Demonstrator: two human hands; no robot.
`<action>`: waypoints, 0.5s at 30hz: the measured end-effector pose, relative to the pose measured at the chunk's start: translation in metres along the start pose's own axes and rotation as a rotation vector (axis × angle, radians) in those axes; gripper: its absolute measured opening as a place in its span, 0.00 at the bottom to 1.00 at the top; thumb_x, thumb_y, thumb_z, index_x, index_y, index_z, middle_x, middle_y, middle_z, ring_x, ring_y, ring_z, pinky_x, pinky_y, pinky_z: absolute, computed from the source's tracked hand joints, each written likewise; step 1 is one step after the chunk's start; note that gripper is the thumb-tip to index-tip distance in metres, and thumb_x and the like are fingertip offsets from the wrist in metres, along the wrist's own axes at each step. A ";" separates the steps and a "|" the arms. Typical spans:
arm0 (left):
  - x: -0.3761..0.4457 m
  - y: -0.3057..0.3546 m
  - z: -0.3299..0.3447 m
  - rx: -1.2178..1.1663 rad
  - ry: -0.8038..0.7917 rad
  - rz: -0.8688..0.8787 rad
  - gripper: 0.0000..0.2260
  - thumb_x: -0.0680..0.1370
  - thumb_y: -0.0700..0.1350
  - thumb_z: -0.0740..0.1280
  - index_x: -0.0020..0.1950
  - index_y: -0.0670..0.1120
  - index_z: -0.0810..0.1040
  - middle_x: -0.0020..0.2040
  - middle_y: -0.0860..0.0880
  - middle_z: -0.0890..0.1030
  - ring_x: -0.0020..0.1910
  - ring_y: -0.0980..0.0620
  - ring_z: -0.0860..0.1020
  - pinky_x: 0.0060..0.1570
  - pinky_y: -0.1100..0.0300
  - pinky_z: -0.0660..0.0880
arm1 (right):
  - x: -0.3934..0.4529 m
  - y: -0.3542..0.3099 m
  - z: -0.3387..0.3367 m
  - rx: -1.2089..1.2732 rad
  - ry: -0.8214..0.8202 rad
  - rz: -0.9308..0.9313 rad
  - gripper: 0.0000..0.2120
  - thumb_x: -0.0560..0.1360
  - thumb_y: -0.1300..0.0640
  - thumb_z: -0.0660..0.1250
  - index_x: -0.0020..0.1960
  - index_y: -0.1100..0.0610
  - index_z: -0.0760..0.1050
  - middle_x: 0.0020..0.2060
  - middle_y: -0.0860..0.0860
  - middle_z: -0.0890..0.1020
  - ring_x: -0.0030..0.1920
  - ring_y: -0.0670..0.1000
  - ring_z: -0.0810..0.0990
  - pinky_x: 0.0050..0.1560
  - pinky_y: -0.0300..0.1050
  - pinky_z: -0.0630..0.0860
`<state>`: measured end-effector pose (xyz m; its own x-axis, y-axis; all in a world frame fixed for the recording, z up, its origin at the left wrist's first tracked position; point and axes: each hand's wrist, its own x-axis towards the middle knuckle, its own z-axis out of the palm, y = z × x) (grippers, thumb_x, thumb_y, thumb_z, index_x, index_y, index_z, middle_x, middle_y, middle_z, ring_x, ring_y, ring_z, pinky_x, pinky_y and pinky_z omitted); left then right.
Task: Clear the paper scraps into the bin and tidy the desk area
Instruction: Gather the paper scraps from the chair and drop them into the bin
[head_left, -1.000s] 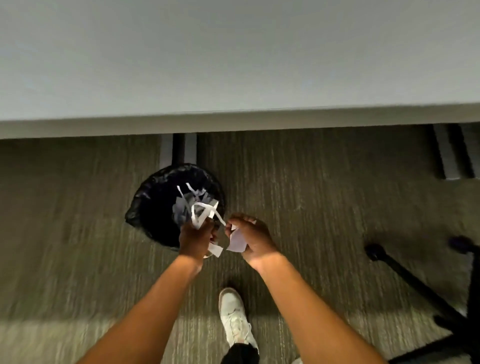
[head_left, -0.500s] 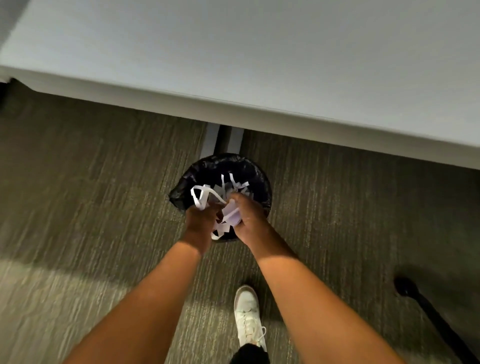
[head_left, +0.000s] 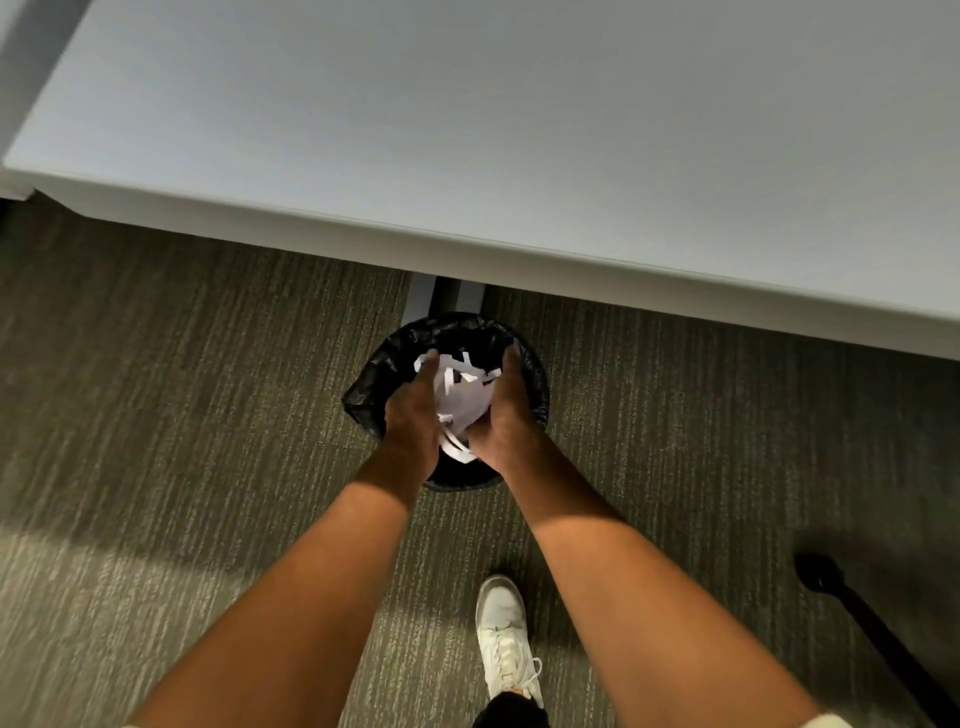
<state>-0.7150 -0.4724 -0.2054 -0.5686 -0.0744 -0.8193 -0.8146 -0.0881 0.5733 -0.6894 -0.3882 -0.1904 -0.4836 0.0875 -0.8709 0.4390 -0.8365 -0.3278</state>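
A round bin (head_left: 374, 384) lined with a black bag stands on the carpet just in front of the desk edge. My left hand (head_left: 413, 415) and my right hand (head_left: 506, 410) are side by side over the bin's mouth, fingers extended and loosened. Between them sits a bundle of white paper scraps (head_left: 460, 397), strips and torn sheets, still touching both palms. The inside of the bin is mostly hidden by my hands and the paper.
The white desk top (head_left: 519, 130) fills the upper half of the view, its grey leg (head_left: 444, 299) right behind the bin. A black chair base arm with a caster (head_left: 826, 574) lies at the lower right. My white shoe (head_left: 506, 639) stands on the striped carpet.
Both hands moved from beside the bin to directly over its mouth. The fists that clutched the scraps have loosened, and the paper now hangs between the palms.
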 end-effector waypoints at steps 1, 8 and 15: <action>0.005 -0.001 -0.001 -0.035 -0.013 -0.003 0.34 0.62 0.68 0.73 0.60 0.48 0.80 0.56 0.45 0.84 0.54 0.44 0.83 0.60 0.46 0.77 | 0.000 0.000 -0.001 0.070 0.020 -0.009 0.32 0.77 0.33 0.51 0.66 0.58 0.71 0.59 0.60 0.79 0.57 0.59 0.79 0.56 0.53 0.76; 0.045 -0.020 -0.011 -0.036 -0.047 -0.001 0.54 0.47 0.81 0.66 0.67 0.56 0.75 0.63 0.47 0.81 0.61 0.41 0.79 0.66 0.41 0.71 | -0.010 -0.006 -0.017 0.160 0.066 -0.021 0.23 0.83 0.45 0.46 0.63 0.58 0.72 0.61 0.59 0.77 0.53 0.54 0.75 0.56 0.49 0.69; 0.022 -0.025 0.000 0.009 -0.004 0.075 0.52 0.48 0.83 0.62 0.65 0.55 0.77 0.63 0.49 0.80 0.62 0.43 0.78 0.65 0.42 0.71 | -0.022 -0.009 -0.041 0.135 0.044 -0.090 0.18 0.83 0.50 0.49 0.60 0.58 0.73 0.49 0.53 0.78 0.49 0.49 0.75 0.52 0.42 0.70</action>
<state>-0.7077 -0.4716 -0.2378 -0.6283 -0.0760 -0.7742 -0.7708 -0.0737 0.6328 -0.6519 -0.3603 -0.1833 -0.4819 0.1863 -0.8562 0.2878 -0.8892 -0.3555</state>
